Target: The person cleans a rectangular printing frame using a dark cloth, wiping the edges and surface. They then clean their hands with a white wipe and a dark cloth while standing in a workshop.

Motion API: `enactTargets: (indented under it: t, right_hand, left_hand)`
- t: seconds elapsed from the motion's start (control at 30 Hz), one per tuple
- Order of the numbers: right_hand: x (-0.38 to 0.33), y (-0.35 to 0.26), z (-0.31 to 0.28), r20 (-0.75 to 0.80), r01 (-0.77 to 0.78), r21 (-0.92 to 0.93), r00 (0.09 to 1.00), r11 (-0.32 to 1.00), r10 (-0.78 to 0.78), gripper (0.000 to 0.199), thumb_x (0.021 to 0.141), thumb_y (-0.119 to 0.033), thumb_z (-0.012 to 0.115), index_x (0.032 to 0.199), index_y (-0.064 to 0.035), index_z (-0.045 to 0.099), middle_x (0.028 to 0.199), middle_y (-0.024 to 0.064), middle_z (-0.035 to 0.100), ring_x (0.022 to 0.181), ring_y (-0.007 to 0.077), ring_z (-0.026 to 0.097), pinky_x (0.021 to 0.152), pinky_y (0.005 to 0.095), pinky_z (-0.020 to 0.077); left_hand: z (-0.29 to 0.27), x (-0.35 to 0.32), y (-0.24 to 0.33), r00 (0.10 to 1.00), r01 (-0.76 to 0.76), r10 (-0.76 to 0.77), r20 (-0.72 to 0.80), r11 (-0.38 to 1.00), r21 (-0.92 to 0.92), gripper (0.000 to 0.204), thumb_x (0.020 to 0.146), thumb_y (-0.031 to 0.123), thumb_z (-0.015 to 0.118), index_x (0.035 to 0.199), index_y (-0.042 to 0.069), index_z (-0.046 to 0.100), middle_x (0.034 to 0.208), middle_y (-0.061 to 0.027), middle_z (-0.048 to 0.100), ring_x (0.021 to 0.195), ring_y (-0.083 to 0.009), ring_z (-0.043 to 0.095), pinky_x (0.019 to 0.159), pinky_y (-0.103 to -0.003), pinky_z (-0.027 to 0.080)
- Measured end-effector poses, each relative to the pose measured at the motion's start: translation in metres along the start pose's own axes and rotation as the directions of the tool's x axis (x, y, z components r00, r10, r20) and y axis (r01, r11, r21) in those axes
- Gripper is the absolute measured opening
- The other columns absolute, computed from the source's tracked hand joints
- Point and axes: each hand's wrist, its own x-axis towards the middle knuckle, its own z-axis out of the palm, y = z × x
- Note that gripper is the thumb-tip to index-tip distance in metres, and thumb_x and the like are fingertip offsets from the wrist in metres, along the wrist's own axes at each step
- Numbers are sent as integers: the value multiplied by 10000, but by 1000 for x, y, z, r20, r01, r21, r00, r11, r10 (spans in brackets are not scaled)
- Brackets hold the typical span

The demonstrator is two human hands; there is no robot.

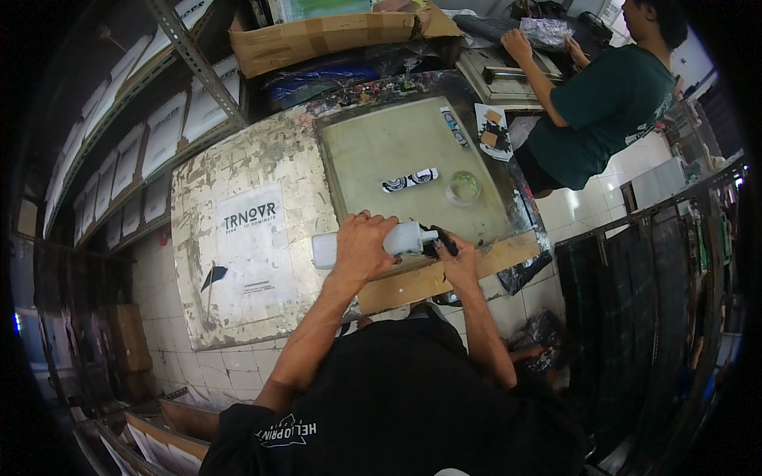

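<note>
My left hand (365, 244) is wrapped around a whitish plastic bottle (408, 237), held on its side over the near edge of a framed, pale greenish panel (369, 147). The bottle's narrow nozzle points right. At that nozzle my right hand (461, 262) grips a black object (446, 240); whether it is a cloth or a cap I cannot tell. Beyond the hands, a black-and-white patterned strip (410, 180) lies on the panel. A see-through round tub (463, 189) with greenish contents stands to its right, and a bluish patterned strip (454, 127) is farther back.
A printed white sheet (254, 250) lies on the worn tabletop (190, 214) at left. Brown board (452, 274) runs along the near edge. Shelves of frames (147, 131) stand left, dark racks (627, 317) right. A co-worker (611, 119) handles plastic-wrapped material at the back right.
</note>
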Motion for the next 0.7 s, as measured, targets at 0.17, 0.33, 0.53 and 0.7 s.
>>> enactTargets:
  t: [0.17,0.33,0.53,0.7]
  right_hand:
    - [8,57,-16,9,-315,138,948,939,317,170,918,12,584,1055,34,684,917,37,677,766,108,620,695,245,517]
    - [-3,49,-20,5,-365,445,914,818,405,155,930,-15,582,1048,18,677,888,38,675,721,122,628,637,259,518]
    - [0,82,-47,-14,-360,454,911,815,411,154,931,-47,592,1044,25,669,865,55,671,711,146,637,646,285,532]
    - [1,75,-50,5,-378,531,897,758,443,150,922,-50,594,1029,25,668,862,64,673,702,176,649,653,301,553]
  left_hand:
    - [33,8,12,997,-11,5,75,996,87,376,535,136,791,888,54,691,829,-130,687,879,-305,636,783,-407,454]
    - [52,14,20,995,-23,16,103,998,59,265,554,57,671,817,43,698,765,-167,676,824,-325,641,762,-409,460]
    - [63,26,35,995,-54,49,92,997,56,194,569,33,650,758,29,692,749,-163,678,793,-305,653,758,-385,467]
    - [70,31,32,986,-35,24,166,997,63,256,577,55,666,830,45,704,797,-174,684,825,-330,648,765,-407,473]
